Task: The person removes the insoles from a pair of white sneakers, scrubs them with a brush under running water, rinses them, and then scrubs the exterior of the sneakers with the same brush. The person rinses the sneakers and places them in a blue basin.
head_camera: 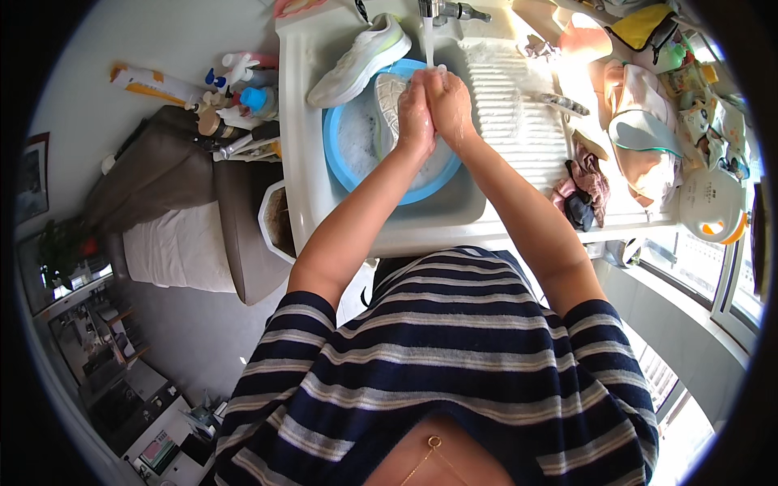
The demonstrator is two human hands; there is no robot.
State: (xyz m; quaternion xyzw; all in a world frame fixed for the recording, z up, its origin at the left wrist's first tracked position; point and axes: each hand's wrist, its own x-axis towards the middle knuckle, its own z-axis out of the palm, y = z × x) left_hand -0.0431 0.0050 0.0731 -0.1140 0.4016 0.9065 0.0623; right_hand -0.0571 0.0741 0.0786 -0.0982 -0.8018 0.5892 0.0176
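Observation:
My left hand (416, 115) and my right hand (451, 106) are pressed together, wet, under water running from the chrome faucet (429, 8). Whether anything lies between the palms is hidden. Both are above a blue plastic basin (331, 143) of sudsy water (357, 136) standing in the sink. One shoe (389, 100) sits in the basin with its pale sole showing, just left of my left hand and partly covered by it. Another white sneaker (358, 64) leans across the sink's back left corner, over the basin's rim.
A ribbed washboard (504, 109) adjoins the sink on the right, with a scrub brush (564, 104) on it. Wet pink and dark cloths (582, 191) lie near its front right. Bottles (255, 100) crowd the left side, above a white bin (276, 222). A pink cup (585, 37) stands back right.

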